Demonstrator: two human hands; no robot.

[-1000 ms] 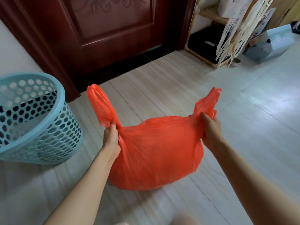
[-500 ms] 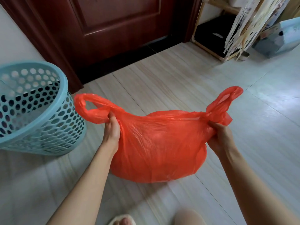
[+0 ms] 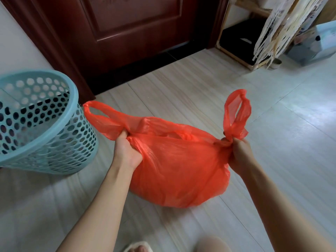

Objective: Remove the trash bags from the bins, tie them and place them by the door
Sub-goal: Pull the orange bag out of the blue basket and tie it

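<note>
Pale floor tiles [image 3: 209, 84] carry an orange trash bag [image 3: 178, 171]; left hand [image 3: 127, 151] and right hand [image 3: 238, 153] each clutch a handle, bin [image 3: 45, 124] seemingly empty, far left.

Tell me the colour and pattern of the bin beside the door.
The laundry-style bin is light blue plastic, perforated all over with round holes; the head view shows it at left.

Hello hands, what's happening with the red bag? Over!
Left hand and right hand each grip a handle. Red bag on floor, untied. Nothing in the way.
</note>
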